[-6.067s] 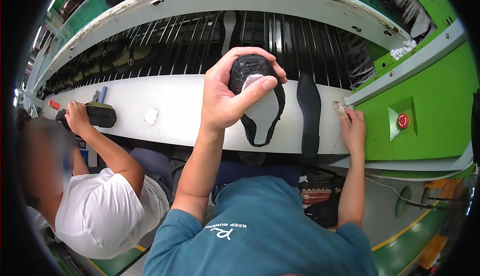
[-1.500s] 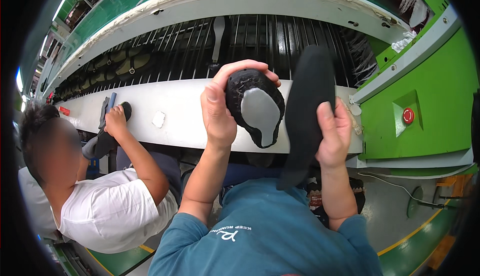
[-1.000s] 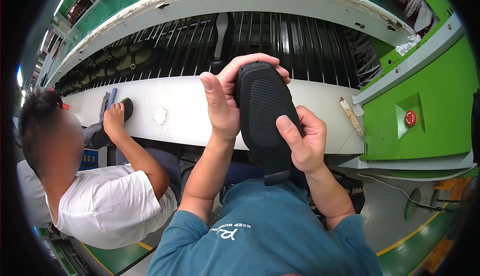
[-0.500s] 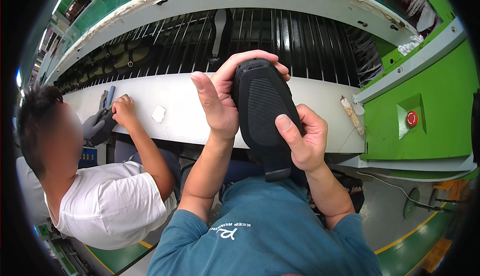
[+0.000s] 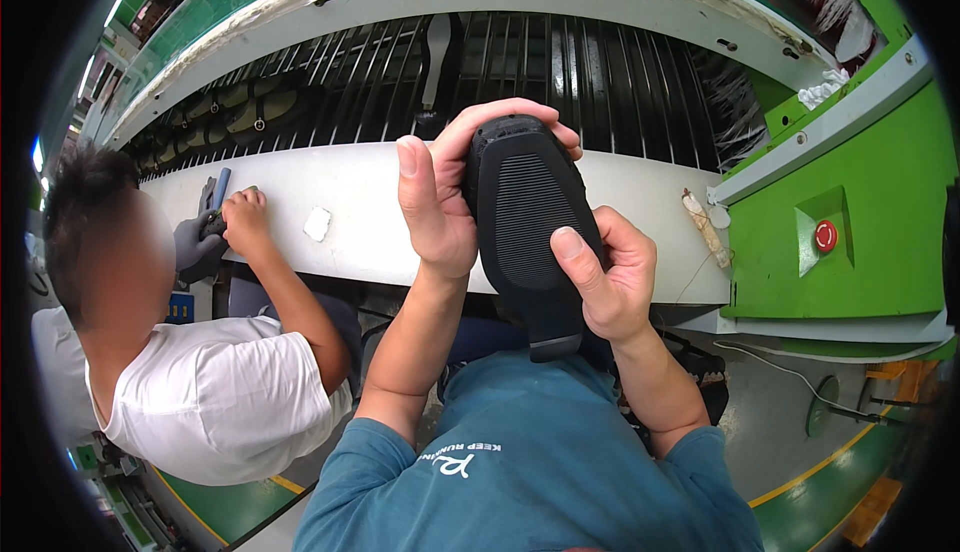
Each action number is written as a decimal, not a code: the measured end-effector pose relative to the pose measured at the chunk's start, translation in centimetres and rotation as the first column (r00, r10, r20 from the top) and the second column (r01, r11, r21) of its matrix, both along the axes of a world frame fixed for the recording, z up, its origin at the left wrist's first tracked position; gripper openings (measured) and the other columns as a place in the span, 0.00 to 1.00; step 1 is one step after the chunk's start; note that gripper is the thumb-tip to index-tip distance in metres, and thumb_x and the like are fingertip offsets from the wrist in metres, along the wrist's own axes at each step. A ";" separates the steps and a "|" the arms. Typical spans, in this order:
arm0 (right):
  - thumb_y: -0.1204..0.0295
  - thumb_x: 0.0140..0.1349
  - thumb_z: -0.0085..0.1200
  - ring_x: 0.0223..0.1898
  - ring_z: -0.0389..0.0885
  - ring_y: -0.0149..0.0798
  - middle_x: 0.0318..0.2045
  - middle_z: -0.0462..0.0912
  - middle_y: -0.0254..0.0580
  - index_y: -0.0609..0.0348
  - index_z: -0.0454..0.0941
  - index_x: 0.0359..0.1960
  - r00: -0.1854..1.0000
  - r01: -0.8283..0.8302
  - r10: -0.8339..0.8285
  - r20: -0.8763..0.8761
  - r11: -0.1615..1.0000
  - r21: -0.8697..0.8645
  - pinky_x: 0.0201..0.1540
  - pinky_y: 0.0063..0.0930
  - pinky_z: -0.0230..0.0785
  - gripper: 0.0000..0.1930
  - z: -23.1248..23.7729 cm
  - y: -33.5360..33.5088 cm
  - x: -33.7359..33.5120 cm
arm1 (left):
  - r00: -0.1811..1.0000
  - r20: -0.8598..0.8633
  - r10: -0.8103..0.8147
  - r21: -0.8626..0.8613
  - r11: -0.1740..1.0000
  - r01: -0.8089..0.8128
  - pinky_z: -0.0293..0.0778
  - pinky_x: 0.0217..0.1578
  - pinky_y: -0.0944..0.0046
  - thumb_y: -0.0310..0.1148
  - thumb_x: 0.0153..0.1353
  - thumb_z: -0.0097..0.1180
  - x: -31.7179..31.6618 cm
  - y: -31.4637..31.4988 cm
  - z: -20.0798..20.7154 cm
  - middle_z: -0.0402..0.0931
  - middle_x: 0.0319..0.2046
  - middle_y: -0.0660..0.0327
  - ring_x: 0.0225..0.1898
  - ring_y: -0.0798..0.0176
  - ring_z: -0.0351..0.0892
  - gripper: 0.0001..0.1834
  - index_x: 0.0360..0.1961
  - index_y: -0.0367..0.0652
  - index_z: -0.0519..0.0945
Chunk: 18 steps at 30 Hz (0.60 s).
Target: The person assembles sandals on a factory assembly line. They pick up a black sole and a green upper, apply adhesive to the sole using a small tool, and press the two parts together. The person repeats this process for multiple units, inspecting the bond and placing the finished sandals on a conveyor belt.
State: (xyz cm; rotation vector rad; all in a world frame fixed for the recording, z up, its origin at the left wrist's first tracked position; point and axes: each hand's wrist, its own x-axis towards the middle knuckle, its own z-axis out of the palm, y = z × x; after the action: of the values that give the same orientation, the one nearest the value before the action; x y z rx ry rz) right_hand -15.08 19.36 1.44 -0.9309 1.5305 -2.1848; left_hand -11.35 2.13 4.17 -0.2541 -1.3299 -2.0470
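Observation:
I hold a black shoe (image 5: 530, 217) bottom up in front of my chest, its ridged sole facing me and the heel end nearest my body. My left hand (image 5: 445, 207) wraps round the far toe end, fingers behind it and the thumb standing up off the shoe. My right hand (image 5: 618, 282) grips the right side, with the thumb pressed on the ridged sole. The shoe's upper is hidden underneath.
A white ledge (image 5: 375, 207) carries a white scrap (image 5: 317, 224) and a wrapped stick (image 5: 706, 230). Beyond are rollers bearing a shoe (image 5: 437, 62) and several buckled shoes (image 5: 240, 117). A co-worker (image 5: 215, 392) sits left; a green machine (image 5: 780, 282) with a red button stands right.
The shoe and my right hand stay almost still. My left thumb has shifted slightly to the right. The co-worker's gloved hand and the dark thing in it have turned.

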 end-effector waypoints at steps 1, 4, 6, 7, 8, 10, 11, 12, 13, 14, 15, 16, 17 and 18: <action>0.67 0.77 0.68 0.26 0.70 0.16 0.24 0.79 0.22 0.61 0.84 0.35 1.000 -0.001 0.001 -0.001 1.000 0.002 0.28 0.17 0.61 0.13 0.0 0.0 0.0 | 1.000 -0.001 0.003 -0.014 1.000 -0.003 0.87 0.53 0.44 0.74 0.79 0.19 0.0 -0.1 0.0 0.88 0.44 0.39 0.46 0.42 0.91 0.58 0.58 0.21 0.81; 0.67 0.77 0.68 0.26 0.71 0.16 0.25 0.80 0.23 0.62 0.84 0.36 1.000 -0.006 0.006 -0.002 1.000 -0.003 0.28 0.17 0.62 0.12 0.1 0.0 0.0 | 1.000 -0.010 -0.002 -0.033 0.999 0.001 0.87 0.52 0.44 0.71 0.79 0.20 0.0 -0.2 -0.1 0.88 0.44 0.39 0.47 0.42 0.91 0.56 0.59 0.21 0.81; 0.67 0.77 0.68 0.26 0.72 0.16 0.25 0.80 0.24 0.62 0.84 0.36 1.000 -0.009 0.009 -0.001 1.000 -0.007 0.29 0.17 0.63 0.12 0.1 0.0 0.0 | 1.000 -0.014 -0.008 -0.034 0.999 0.007 0.87 0.52 0.44 0.70 0.80 0.21 0.1 -0.2 -0.2 0.88 0.45 0.39 0.47 0.42 0.91 0.55 0.59 0.21 0.81; 0.67 0.77 0.68 0.27 0.72 0.16 0.25 0.81 0.24 0.62 0.84 0.36 1.000 -0.010 0.010 -0.001 1.000 -0.010 0.29 0.17 0.63 0.12 0.0 0.0 0.0 | 1.000 -0.013 -0.009 -0.033 0.999 0.009 0.87 0.52 0.44 0.69 0.80 0.22 0.2 -0.2 -0.2 0.88 0.45 0.38 0.47 0.42 0.91 0.54 0.59 0.21 0.81; 0.67 0.77 0.68 0.27 0.72 0.16 0.25 0.81 0.24 0.62 0.84 0.36 1.000 -0.008 0.008 -0.002 1.000 -0.007 0.29 0.17 0.63 0.12 0.1 0.0 0.0 | 1.000 -0.013 -0.011 -0.033 0.999 0.011 0.87 0.52 0.45 0.69 0.80 0.23 0.2 -0.2 -0.2 0.88 0.45 0.38 0.47 0.42 0.91 0.53 0.59 0.21 0.81; 0.67 0.77 0.68 0.27 0.72 0.16 0.25 0.81 0.24 0.62 0.84 0.36 1.000 -0.005 0.005 -0.003 1.000 -0.003 0.29 0.17 0.63 0.12 0.3 0.1 0.1 | 1.000 -0.002 -0.002 -0.038 0.999 0.002 0.87 0.52 0.44 0.66 0.80 0.25 0.2 -0.1 -0.1 0.88 0.45 0.39 0.47 0.42 0.90 0.51 0.59 0.21 0.81; 0.67 0.77 0.68 0.27 0.72 0.16 0.25 0.81 0.24 0.62 0.84 0.35 1.000 -0.004 0.004 0.001 1.000 -0.004 0.29 0.17 0.63 0.13 0.3 0.1 0.1 | 1.000 0.003 0.002 -0.040 0.999 -0.002 0.87 0.52 0.44 0.65 0.80 0.26 0.3 -0.1 0.0 0.88 0.45 0.39 0.48 0.42 0.90 0.49 0.59 0.21 0.81; 0.67 0.77 0.68 0.26 0.72 0.16 0.25 0.81 0.24 0.62 0.84 0.35 1.000 -0.003 0.003 0.005 1.000 -0.004 0.29 0.17 0.63 0.13 0.3 0.1 0.2 | 1.000 0.010 0.024 -0.070 0.997 -0.023 0.87 0.51 0.44 0.63 0.79 0.30 0.3 -0.1 0.0 0.88 0.45 0.39 0.48 0.42 0.91 0.47 0.59 0.22 0.81; 0.67 0.77 0.68 0.26 0.72 0.16 0.25 0.81 0.24 0.61 0.84 0.35 1.000 -0.003 0.003 0.008 1.000 -0.005 0.29 0.17 0.63 0.13 0.2 0.1 0.2 | 0.999 0.016 0.046 -0.100 0.994 -0.044 0.88 0.51 0.44 0.62 0.78 0.34 0.4 -0.2 0.0 0.88 0.45 0.39 0.48 0.41 0.91 0.45 0.59 0.22 0.80; 0.67 0.77 0.68 0.26 0.72 0.17 0.25 0.81 0.24 0.61 0.84 0.35 1.000 -0.004 0.004 0.004 1.000 0.000 0.29 0.17 0.63 0.13 0.2 0.1 0.2 | 0.997 0.022 0.068 -0.130 0.989 -0.065 0.88 0.51 0.44 0.60 0.77 0.38 0.5 -0.2 0.1 0.89 0.45 0.39 0.48 0.41 0.91 0.44 0.59 0.22 0.80; 0.67 0.77 0.69 0.27 0.73 0.17 0.25 0.81 0.25 0.62 0.84 0.35 1.000 -0.005 0.005 0.000 1.000 0.004 0.29 0.18 0.64 0.13 0.1 0.1 0.1 | 0.995 0.035 0.089 -0.167 0.982 -0.082 0.88 0.50 0.45 0.58 0.75 0.42 0.6 -0.2 0.3 0.89 0.45 0.38 0.47 0.41 0.91 0.42 0.59 0.22 0.80; 0.67 0.77 0.69 0.27 0.73 0.17 0.25 0.82 0.25 0.62 0.84 0.35 1.000 -0.006 0.006 -0.004 1.000 0.009 0.29 0.18 0.64 0.13 0.1 0.2 0.1 | 0.993 0.047 0.111 -0.205 0.974 -0.099 0.89 0.50 0.45 0.57 0.73 0.46 0.7 -0.3 0.6 0.89 0.45 0.38 0.47 0.41 0.91 0.40 0.59 0.22 0.81; 0.67 0.77 0.69 0.27 0.73 0.17 0.25 0.82 0.25 0.62 0.84 0.35 1.000 -0.001 0.001 -0.010 1.000 0.017 0.29 0.18 0.64 0.13 0.1 0.2 0.1 | 0.989 0.059 0.133 -0.243 0.963 -0.115 0.89 0.50 0.45 0.55 0.71 0.50 0.8 -0.2 0.8 0.89 0.44 0.38 0.47 0.41 0.92 0.39 0.59 0.22 0.81; 0.67 0.76 0.69 0.27 0.74 0.17 0.25 0.82 0.26 0.62 0.84 0.35 1.000 0.002 -0.002 -0.016 1.000 0.024 0.29 0.18 0.64 0.13 0.2 0.2 0.1 | 0.989 0.064 0.134 -0.238 0.964 -0.115 0.90 0.50 0.45 0.53 0.70 0.52 0.9 -0.2 0.8 0.89 0.44 0.38 0.46 0.41 0.92 0.38 0.59 0.22 0.81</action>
State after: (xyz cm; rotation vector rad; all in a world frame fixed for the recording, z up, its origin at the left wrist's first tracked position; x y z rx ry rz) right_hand -14.94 19.61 1.62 -0.9416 1.5618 -2.1610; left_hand -10.42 1.91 5.01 -0.1887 -1.5977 -1.8127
